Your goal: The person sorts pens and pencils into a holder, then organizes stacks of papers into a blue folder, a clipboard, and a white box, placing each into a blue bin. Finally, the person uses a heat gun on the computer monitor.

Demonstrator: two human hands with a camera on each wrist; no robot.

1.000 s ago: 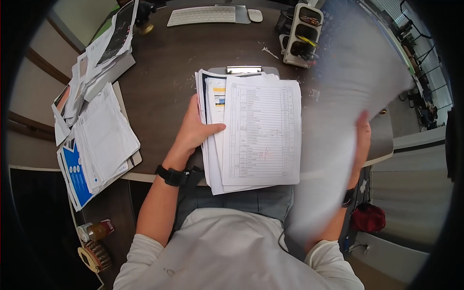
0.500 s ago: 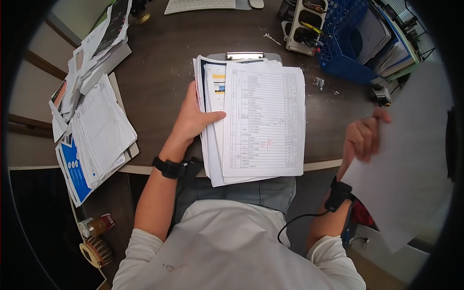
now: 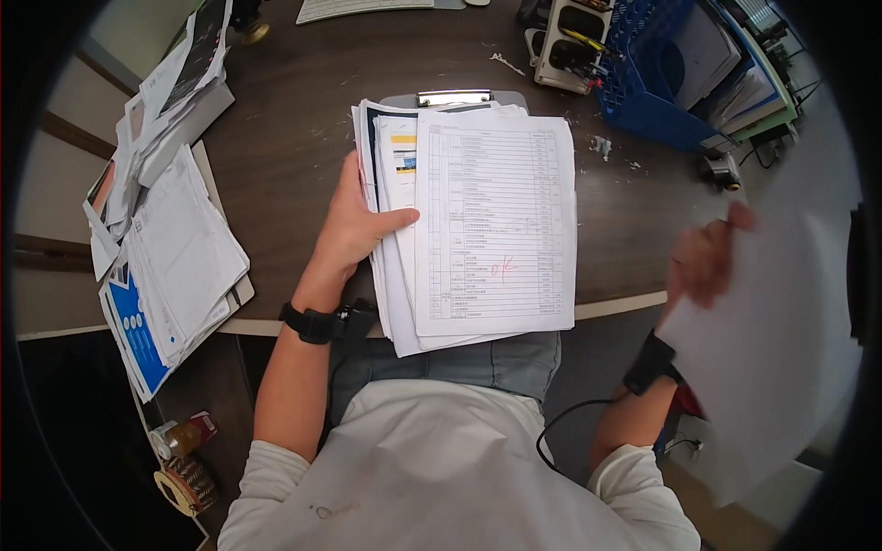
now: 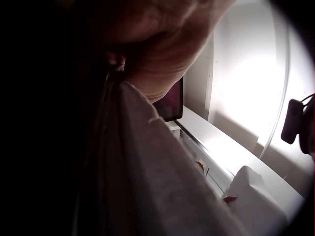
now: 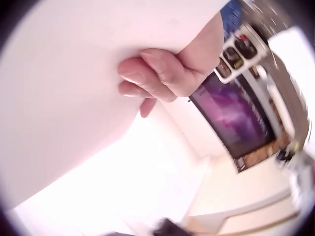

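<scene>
My left hand [image 3: 354, 225] grips the left edge of a stack of papers [image 3: 496, 202], its thumb lying across the top. The uppermost page is a printed table with a red handwritten "OK". A clipboard's metal clip [image 3: 455, 97] shows beyond the stack's far edge. In the left wrist view, the stack's thick edge [image 4: 157, 152] runs down from the hand. Off to the right, my right hand [image 3: 706, 262] holds a white sheet of paper [image 3: 790, 331], blurred in the head view. The right wrist view shows curled fingers [image 5: 160, 73] against that sheet.
Loose papers [image 3: 188, 257] pile up at the desk's left. A pen organizer [image 3: 574, 46] and a blue basket of files [image 3: 657, 110] stand at the back right, with a small metallic object [image 3: 721, 172] nearby. A keyboard [image 3: 363, 7] lies at the back.
The right hand has carried the sheet from beside the stack out to the right, uncovering the blue basket. The left hand keeps its grip on the stack. The head view has tipped slightly.
</scene>
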